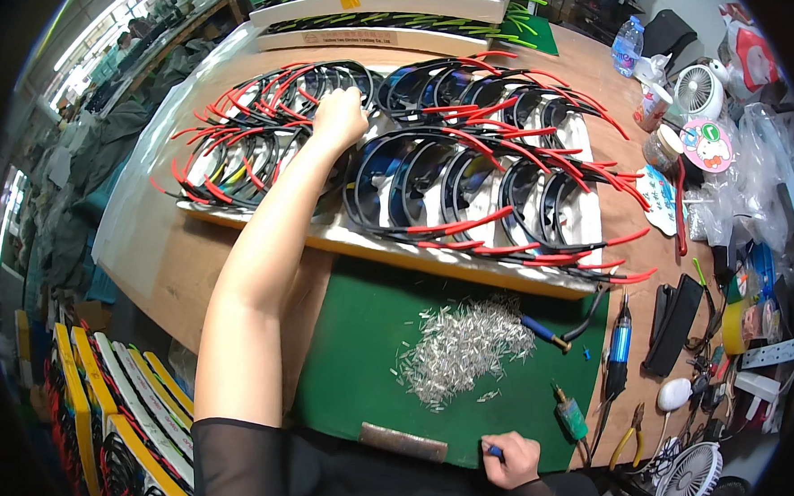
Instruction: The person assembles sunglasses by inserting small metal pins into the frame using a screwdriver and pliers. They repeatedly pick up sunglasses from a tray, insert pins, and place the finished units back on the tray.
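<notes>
Red-armed sunglasses (pixel 241 141) under the closed left hand (pixel 339 115) (right hand (pixel 513 459) pinching a blue tool (pixel 494 451)).

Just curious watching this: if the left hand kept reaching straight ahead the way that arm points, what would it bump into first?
The left hand already rests on the black-framed glasses with red arms. Beyond them lies the white tray with green pieces, though depth is unclear.

bare forearms; sheer black mesh sleeves, left ending above elbow, right reaching wrist; dark top.

Left arm stretched forward, left hand (pixel 338 116) curled; right hand (pixel 512 459) fisted near the body
</notes>
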Action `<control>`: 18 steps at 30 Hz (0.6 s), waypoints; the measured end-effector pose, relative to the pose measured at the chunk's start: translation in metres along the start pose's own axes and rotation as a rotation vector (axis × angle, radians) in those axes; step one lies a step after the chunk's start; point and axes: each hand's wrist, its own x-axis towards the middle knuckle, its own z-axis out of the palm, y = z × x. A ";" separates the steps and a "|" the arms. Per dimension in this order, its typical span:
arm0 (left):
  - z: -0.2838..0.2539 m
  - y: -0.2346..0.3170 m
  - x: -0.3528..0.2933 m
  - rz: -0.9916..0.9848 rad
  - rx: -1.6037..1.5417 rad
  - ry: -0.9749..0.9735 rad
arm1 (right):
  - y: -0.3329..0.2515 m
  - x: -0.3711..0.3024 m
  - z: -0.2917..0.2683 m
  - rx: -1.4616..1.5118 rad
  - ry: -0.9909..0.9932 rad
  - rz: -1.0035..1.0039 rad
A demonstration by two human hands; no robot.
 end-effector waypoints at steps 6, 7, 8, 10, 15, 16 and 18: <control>0.027 0.016 0.019 -0.108 0.264 -0.120 | -0.014 0.015 -0.001 -0.031 0.054 0.018; 0.028 0.017 0.018 -0.108 0.262 -0.097 | -0.014 0.016 -0.002 -0.010 0.043 0.022; 0.029 0.016 0.015 -0.109 0.261 -0.074 | -0.013 0.016 -0.002 -0.010 0.040 0.026; 0.011 0.015 0.013 -0.130 0.285 0.024 | -0.015 0.016 -0.003 -0.006 0.047 0.027; -0.045 -0.035 0.006 -0.148 0.179 0.384 | -0.002 0.000 0.001 0.027 0.019 0.029; -0.059 -0.042 0.001 -0.162 0.143 0.388 | -0.003 0.001 0.001 0.008 0.020 0.022; -0.087 -0.053 -0.023 -0.078 0.057 0.469 | -0.004 0.001 0.004 0.018 0.039 0.009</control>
